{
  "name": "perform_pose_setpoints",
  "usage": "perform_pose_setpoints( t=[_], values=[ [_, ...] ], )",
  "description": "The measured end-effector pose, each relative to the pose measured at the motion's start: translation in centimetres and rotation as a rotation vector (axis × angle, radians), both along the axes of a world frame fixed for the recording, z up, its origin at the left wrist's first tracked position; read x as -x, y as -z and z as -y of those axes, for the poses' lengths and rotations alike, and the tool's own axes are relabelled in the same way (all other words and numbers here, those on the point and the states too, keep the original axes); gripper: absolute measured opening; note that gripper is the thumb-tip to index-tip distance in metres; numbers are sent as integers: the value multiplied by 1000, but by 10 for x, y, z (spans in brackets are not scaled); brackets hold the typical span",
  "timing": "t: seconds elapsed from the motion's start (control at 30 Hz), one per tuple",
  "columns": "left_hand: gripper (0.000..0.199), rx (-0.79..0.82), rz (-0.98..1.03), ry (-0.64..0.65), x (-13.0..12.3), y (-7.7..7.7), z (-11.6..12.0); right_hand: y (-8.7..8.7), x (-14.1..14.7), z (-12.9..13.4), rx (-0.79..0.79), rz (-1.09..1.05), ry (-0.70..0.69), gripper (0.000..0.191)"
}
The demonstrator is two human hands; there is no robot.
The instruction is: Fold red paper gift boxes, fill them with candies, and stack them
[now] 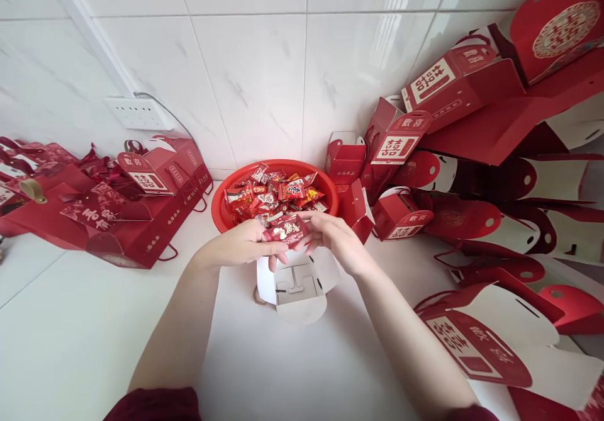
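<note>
Between my two hands is a small red candy packet (pixel 286 230) with white lettering. My left hand (pixel 238 243) pinches its left side, thumb across the front. The bent fingers of my right hand (pixel 338 240) meet its right edge, some of them hidden behind it. Just below, an open gift box (pixel 299 289) stands on the table, its white inside facing up and its flaps spread. Directly behind the hands sits a red plastic basket (pixel 218 206) heaped with wrapped candies (pixel 291 189).
Folded red gift boxes (pixel 396 147) crowd the right side, with several unfolded red box blanks (pixel 467 219) stacked beyond them. On the left lie red gift bags (pixel 141 223) with a red box (pixel 163 164) on top. A socket strip (pixel 139 114) is on the tiled wall.
</note>
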State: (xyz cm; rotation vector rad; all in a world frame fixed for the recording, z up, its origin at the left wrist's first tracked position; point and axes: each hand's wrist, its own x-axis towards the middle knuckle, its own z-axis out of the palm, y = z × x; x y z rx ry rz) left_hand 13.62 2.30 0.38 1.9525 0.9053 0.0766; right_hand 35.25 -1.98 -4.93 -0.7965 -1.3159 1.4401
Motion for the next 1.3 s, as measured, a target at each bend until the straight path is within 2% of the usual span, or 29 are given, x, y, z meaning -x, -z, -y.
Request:
perform_pose_setpoints(
  t=[0.1, 0.23, 0.33, 0.4, 0.53, 0.63, 0.73, 0.9, 0.97, 1.07, 1.23, 1.3],
  values=[
    [37, -13, 44, 14, 1, 4, -3, 2, -1, -1, -37, 80, 30, 28],
    [50, 90, 228, 70, 4, 9, -8, 1, -2, 1, -112, 80, 65, 20],
    [61, 151, 225, -52, 3, 10, -9, -3, -2, 4, -197, 89, 112, 14],
    [51, 162, 195, -115, 2, 9, -7, -6, -3, 6, -240, 85, 121, 12],
    [29, 173, 200, -68, -1, 6, -4, -10, -8, 8, -293, 88, 74, 18],
    [26, 109, 171, -52, 0, 5, -2, -10, -13, 6, -264, 146, 45, 27],
    [24, 13, 83, -57, 0, 5, 1, -8, -16, 5, -194, 213, 12, 20],
    [19, -86, -33, -24, -3, 4, 4, -4, -12, 10, -161, 387, -181, 22],
    [18, -84, -62, -10, -5, 4, 6, -5, -8, 13, -167, 428, -215, 21],
    [17, -79, -49, -10, -6, 5, 6, -9, -4, 17, -205, 487, -167, 19],
    [24, -294, -83, -55, -4, 5, 5, -19, -4, 30, -276, 781, 37, 15],
    [25, -341, -149, -43, -4, 5, 5, -23, -4, 36, -305, 908, 52, 18]
  ],
)
